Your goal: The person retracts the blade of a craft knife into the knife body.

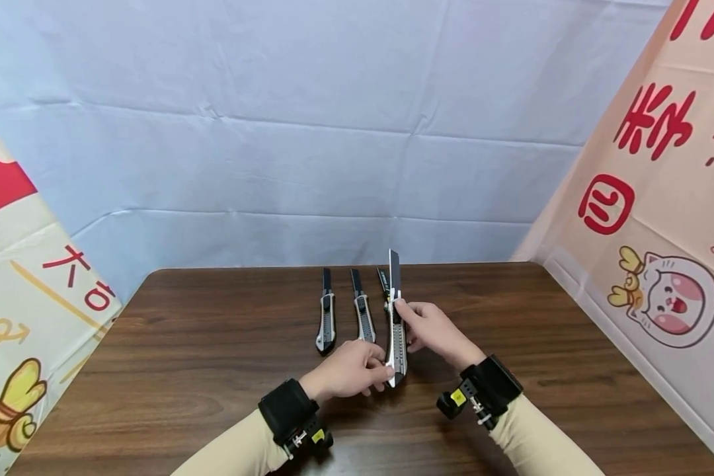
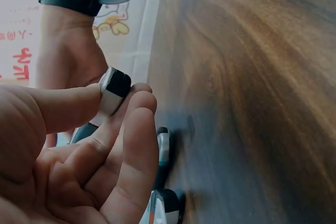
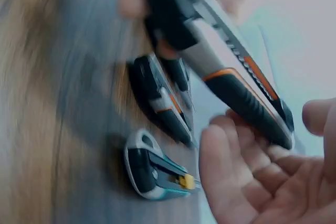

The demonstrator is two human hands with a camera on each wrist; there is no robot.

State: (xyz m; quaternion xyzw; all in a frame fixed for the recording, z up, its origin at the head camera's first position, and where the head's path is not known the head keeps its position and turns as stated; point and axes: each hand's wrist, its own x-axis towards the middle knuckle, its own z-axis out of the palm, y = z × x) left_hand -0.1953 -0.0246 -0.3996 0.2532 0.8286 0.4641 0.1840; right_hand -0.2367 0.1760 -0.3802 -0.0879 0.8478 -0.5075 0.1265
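Observation:
My left hand (image 1: pixel 357 367) pinches the butt end of a grey-and-black utility knife (image 1: pixel 396 337) between thumb and fingers, its blade pointing away. In the left wrist view, the thumb presses one side of that end and the fingers lie along the other. My right hand (image 1: pixel 437 330) is at the knife's upper part. In the right wrist view, its fingers (image 3: pixel 231 156) lie loosely under the front of the handle, which has orange trim. The thumb stands apart there. Beyond the held knife lies one with a yellow slider (image 3: pixel 186 181), mostly hidden in the head view.
Two more utility knives lie to the left, blades pointing away: one (image 1: pixel 326 320) farther out, another (image 1: pixel 363 317) partly behind my left hand. All are on a dark wooden table (image 1: pixel 214 357). A pale cloth (image 1: pixel 309 165) hangs behind, with printed sheets at both sides.

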